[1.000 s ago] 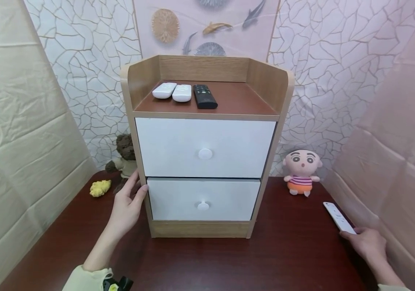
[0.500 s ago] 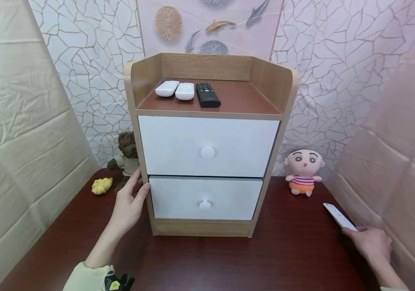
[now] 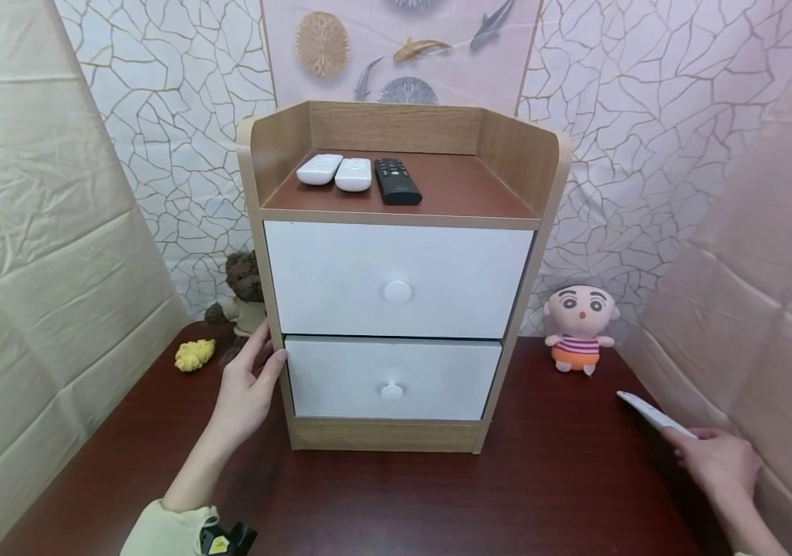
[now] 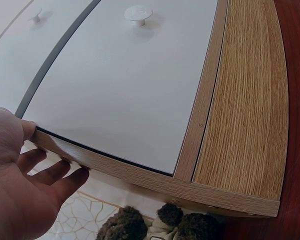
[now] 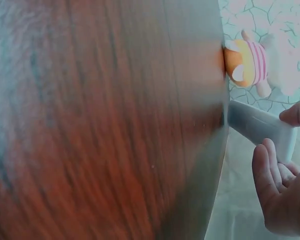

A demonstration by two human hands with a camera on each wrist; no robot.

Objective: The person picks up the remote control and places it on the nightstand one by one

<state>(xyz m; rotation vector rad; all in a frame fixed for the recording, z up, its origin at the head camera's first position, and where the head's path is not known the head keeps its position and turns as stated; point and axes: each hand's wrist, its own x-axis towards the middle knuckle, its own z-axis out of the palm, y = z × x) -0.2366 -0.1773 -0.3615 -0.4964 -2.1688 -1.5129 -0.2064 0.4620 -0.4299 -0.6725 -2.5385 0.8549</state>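
My left hand (image 3: 243,394) holds the left edge of a wood-framed cabinet (image 3: 385,435). Its thumb lies on the front edge, and its fingertips touch the side panel in the left wrist view. The upper white drawer (image 3: 326,270) and lower white drawer (image 3: 340,378) are both closed, each with a round knob. At the far right, my right hand (image 3: 719,463) pinches the near end of a white remote control (image 3: 653,413). The remote (image 5: 262,127) stands tilted with its far end low at the tabletop, showing mostly its edge in the head view.
Two white remotes (image 3: 319,169) and a black remote (image 3: 397,182) lie on the cabinet top. A brown teddy bear (image 3: 243,278) and a yellow lump (image 3: 194,355) are left of the cabinet. A plush doll (image 3: 580,328) sits at its right. Fabric walls (image 3: 750,324) border the table.
My right hand has shifted slightly right and turned the white remote from face-up to nearly edge-on. The left hand keeps its place on the cabinet. The head view has shifted a little.
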